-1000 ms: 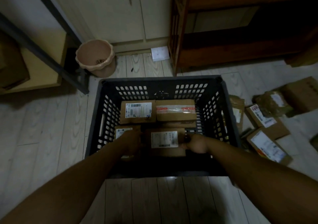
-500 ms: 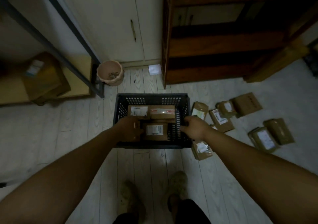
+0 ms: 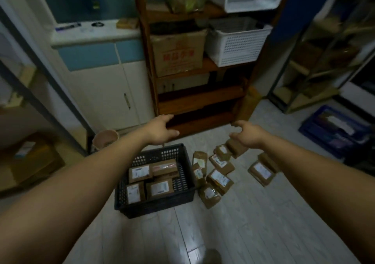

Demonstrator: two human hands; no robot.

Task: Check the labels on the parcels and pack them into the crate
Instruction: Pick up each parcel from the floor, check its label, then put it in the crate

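A black perforated crate (image 3: 183,182) sits on the pale floor below me. Several brown labelled parcels lie inside it, one at the front (image 3: 160,188) and one at the back left (image 3: 140,173). More brown parcels lie loose on the floor to the crate's right, among them one with a white label (image 3: 219,179) and another farther right (image 3: 261,171). My left hand (image 3: 161,131) and my right hand (image 3: 246,135) are both raised well above the crate, fingers spread, holding nothing.
A dark wooden shelf unit (image 3: 194,101) stands straight ahead with a cardboard box (image 3: 178,55) and a white basket (image 3: 235,44). A pink bin (image 3: 105,139) stands left of the crate. A blue crate (image 3: 334,130) lies at right, a metal rack (image 3: 40,105) at left.
I have stood up, so the crate looks small and far below. Both hands have left the parcel in the crate and lifted away, open.
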